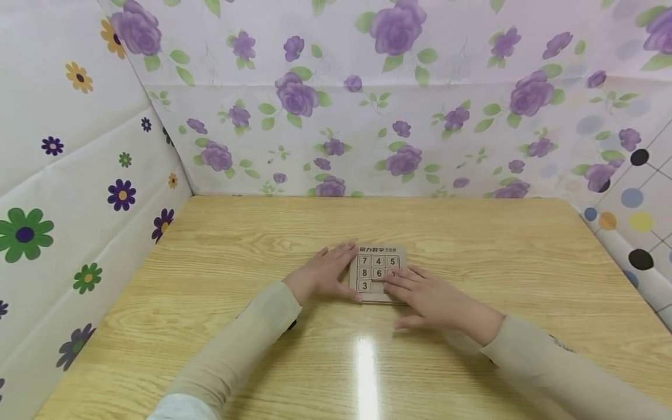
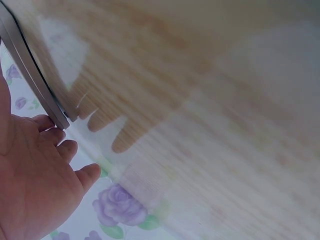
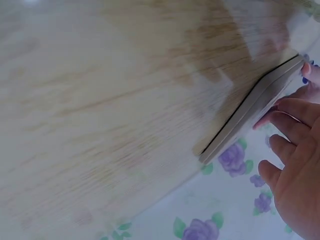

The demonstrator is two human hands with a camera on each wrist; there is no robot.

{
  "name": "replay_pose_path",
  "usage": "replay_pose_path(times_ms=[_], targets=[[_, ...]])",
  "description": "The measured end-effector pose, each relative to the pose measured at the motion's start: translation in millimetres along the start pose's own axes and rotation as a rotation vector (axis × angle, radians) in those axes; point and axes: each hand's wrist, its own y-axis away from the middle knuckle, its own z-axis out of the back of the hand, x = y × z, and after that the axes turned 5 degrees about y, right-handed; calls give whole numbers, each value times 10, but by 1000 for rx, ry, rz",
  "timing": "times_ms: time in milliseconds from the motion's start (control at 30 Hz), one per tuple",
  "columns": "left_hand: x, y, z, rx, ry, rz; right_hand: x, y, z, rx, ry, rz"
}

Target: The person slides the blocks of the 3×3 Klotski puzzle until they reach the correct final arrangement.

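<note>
A square magnetic number slide puzzle (image 1: 377,288) lies flat on the wooden table, its tiles reading 7, 4, 5 along the top, then 8 and 6, with a 3 below. Along its left side, my left hand (image 1: 328,274) holds the board, fingers near the top corner and thumb at the bottom one. Extended fingers of my right hand (image 1: 427,294) lie over the right part, partly covering the tile beside the 6 and hiding the lower right. In the left wrist view, fingertips meet the board's edge (image 2: 37,75); the right wrist view shows the palm (image 3: 300,170) beside the board (image 3: 250,115).
The glossy wood-grain table (image 1: 252,233) extends around the puzzle, with a bright light reflection (image 1: 367,373) in front. Behind it hangs a purple-flowered cloth (image 1: 336,116). Patterned sheets line the left (image 1: 52,175) and right (image 1: 640,198) sides.
</note>
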Motion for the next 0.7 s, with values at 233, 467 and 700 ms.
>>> replay_pose_path(times_ms=[233, 467, 700], targets=[[-8, 9, 13, 3, -4, -5, -47, 165, -30, 6, -11, -30], [2, 13, 12, -5, 2, -4, -16, 151, -56, -33, -12, -26], [-5, 4, 7, 0, -3, 3, 62, 25, -76, -55, 2, -9]])
